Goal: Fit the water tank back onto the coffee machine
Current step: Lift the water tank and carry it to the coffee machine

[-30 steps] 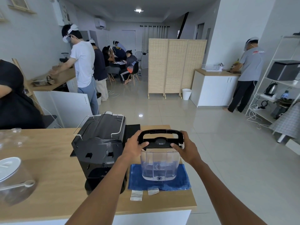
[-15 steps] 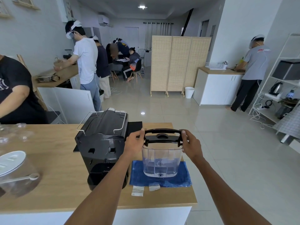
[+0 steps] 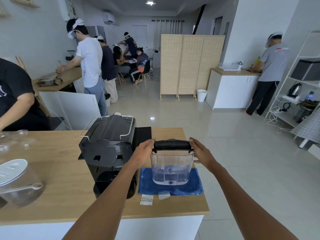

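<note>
The clear plastic water tank [image 3: 170, 170] with a black lid and handle stands upright over a blue cloth [image 3: 194, 187] on the wooden counter. My left hand [image 3: 142, 153] grips the lid's left end and my right hand [image 3: 201, 151] grips its right end. The black coffee machine [image 3: 108, 153] stands just left of the tank, its back facing me, with my left forearm crossing in front of its lower right corner.
A glass jar with a white lid and spoon [image 3: 15, 182] sits at the counter's near left. A black mat [image 3: 142, 135] lies behind the machine. The counter's right edge [image 3: 206, 196] is close to the cloth. A person in black [image 3: 15, 97] sits at far left.
The tank has tipped from leaning toward me to upright, so its lid now shows edge-on. Both hands stay on the lid's ends. The head camera has tilted up slightly.
</note>
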